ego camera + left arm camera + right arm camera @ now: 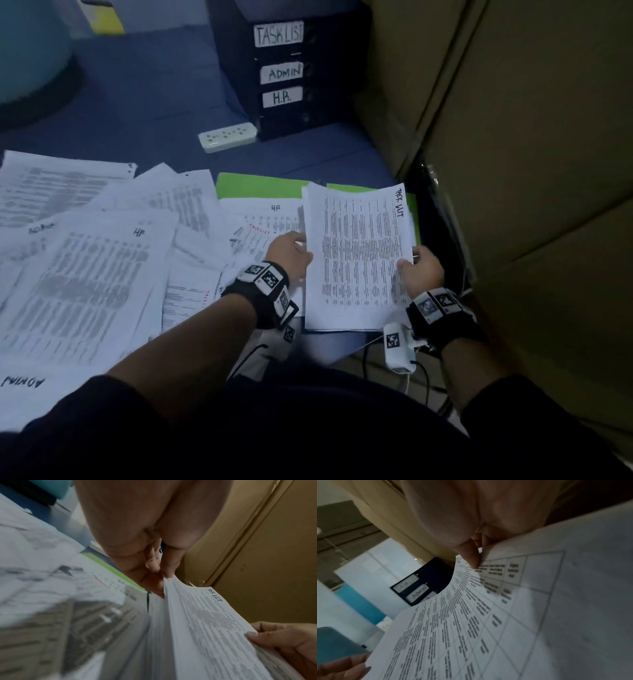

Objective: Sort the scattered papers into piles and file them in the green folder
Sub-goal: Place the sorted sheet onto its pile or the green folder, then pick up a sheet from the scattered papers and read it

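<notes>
"TASK LIST" stack (both hands gripping)

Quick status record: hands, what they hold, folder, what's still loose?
left hand: grips left edge of the task list stack
right hand: grips the stack's right edge, thumb on top
green folder: on the desk, partly under papers
loose papers: spread at left, some marked HR or ADMIN
labelled binders: behind, TASK LIST, ADMIN, H.R.

At the top centre of the frame the left hand pinches the edge of a stack of papers headed "TASK LIST". The right hand grips it at lower right. Loose sheets and a green folder fill the left.
</notes>
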Motion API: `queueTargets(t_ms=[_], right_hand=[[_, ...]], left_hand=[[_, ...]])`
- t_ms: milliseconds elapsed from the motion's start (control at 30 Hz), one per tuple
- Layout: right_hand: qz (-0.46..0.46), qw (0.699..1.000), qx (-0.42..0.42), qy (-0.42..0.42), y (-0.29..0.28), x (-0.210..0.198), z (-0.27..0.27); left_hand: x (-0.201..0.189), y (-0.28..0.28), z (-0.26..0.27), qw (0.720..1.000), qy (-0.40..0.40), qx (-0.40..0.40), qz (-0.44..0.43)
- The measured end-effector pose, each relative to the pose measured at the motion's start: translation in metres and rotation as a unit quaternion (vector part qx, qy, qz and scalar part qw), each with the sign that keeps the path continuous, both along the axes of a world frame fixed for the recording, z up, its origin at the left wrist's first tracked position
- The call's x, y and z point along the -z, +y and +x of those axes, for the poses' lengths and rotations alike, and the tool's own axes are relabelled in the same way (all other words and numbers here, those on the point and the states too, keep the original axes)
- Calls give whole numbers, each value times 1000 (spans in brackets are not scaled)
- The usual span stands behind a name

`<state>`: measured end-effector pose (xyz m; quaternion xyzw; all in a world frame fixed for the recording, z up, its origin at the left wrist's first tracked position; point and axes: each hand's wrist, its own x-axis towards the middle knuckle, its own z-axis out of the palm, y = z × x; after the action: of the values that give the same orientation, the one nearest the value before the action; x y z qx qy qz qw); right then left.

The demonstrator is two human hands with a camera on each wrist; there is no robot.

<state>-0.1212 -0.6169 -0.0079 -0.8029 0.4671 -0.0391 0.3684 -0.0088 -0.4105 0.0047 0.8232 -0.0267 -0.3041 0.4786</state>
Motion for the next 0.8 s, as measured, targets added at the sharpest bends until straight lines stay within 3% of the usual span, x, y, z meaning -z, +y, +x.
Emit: queueTargets(t_ms=[133, 233, 367, 467, 600, 800], right_hand=[[7, 993, -62, 100, -12, 21, -14], [19, 991, -79, 107, -13, 25, -18], [-30, 998, -41, 44, -4, 13, -4], [-30, 996, -84, 7, 21, 4, 23], [11, 975, -223, -7, 82, -7, 73], [57, 915, -399, 2, 221, -10, 127]], left_hand=[[17, -16, -8, 991, 43, 110, 62], [20, -14, -10, 988, 53, 130, 59], [11, 8, -5, 997, 60, 48, -20], [-1, 48, 3, 996, 50, -30, -74], [-13, 130, 10, 995, -41, -92, -26], [-7, 276, 6, 968, -76, -222, 90]])
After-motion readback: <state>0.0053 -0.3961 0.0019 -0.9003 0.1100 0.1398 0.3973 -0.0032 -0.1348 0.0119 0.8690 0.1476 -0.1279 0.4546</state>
